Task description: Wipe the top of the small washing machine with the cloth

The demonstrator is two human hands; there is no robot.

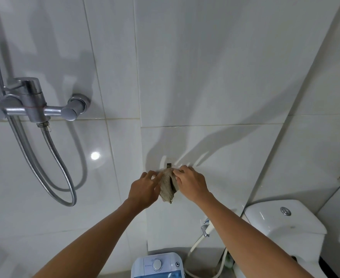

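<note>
Hanging against the white tiled wall, a beige woven cloth is gripped from both sides at chest height. The left hand is pressed to the cloth's left edge, with its fingers partly curled and the thumb laid along the fabric. The right hand is closed on the cloth's right side, the fabric being pinched between thumb and fingers. A small dark hook or bracket is seen on the wall just above the cloth; whether the cloth is caught on it cannot be told. The small washing machine, white and pale blue with a round dial, is seen well below the hands at the bottom edge, and its top is not touched by the cloth. A chrome shower mixer with its hose is mounted to the left. A white toilet cistern is placed to the right, with a bidet sprayer beside it.
</note>
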